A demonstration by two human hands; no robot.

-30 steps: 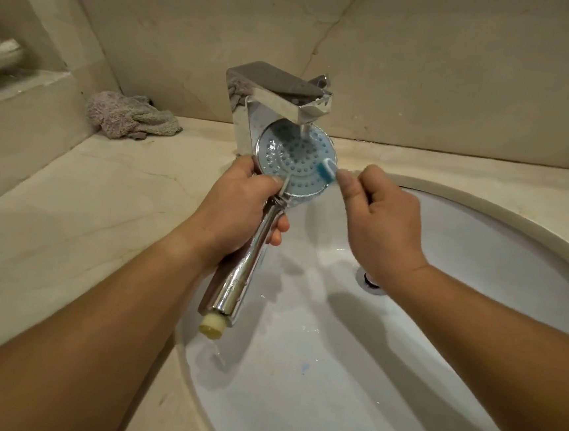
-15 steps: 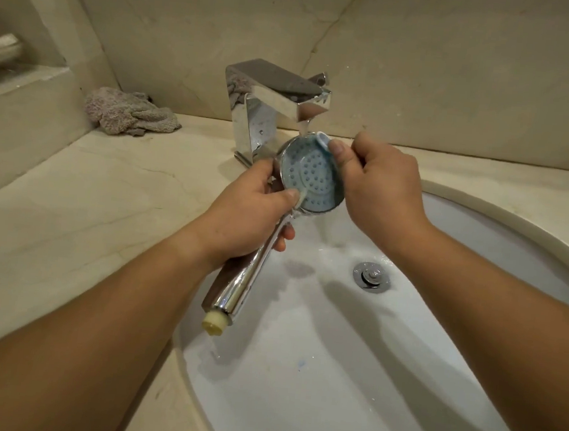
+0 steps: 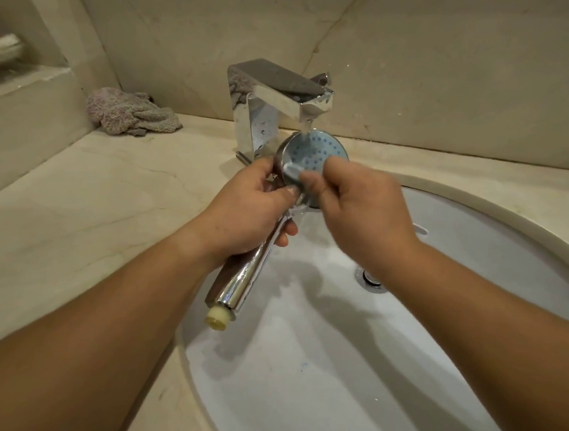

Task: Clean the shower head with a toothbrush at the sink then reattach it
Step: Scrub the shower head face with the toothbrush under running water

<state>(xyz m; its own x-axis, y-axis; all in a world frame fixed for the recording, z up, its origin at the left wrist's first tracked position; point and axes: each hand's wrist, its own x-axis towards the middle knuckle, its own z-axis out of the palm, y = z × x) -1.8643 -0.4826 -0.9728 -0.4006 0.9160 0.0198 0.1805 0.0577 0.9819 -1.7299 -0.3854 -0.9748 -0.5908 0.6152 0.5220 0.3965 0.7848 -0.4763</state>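
Over the white sink basin (image 3: pixel 382 378), the left hand (image 3: pixel 249 212) grips the chrome shower head (image 3: pixel 313 149) at the top of its handle, fingers curled round the neck and the thumb laid across the front just below the face. The handle slants down and toward the person, ending in a pale yellow threaded fitting (image 3: pixel 217 319) that hangs free above the basin's left edge. The round face of the shower head, light blue with rows of small nozzle holes, is tilted up toward the camera and sits directly under the spout of the angular chrome faucet (image 3: pixel 280 91). A stream of water (image 3: pixel 306 124) falls from the spout onto the upper left part of the face.

The right hand (image 3: pixel 362 215) pinches a toothbrush (image 3: pixel 293 172) between thumb and curled fingers, close to its head. The pale brush head lies against the lower left rim of the blue face, just beside the left thumb; the rest of the toothbrush is hidden inside the hand. The two hands nearly touch.

Below the right wrist, the metal drain (image 3: pixel 370 278) shows in the basin floor. A crumpled greyish-pink cloth (image 3: pixel 130 112) lies on the beige marble counter (image 3: pixel 70 213) to the left of the faucet, against the wall, and its reflection shows in the faucet's side.
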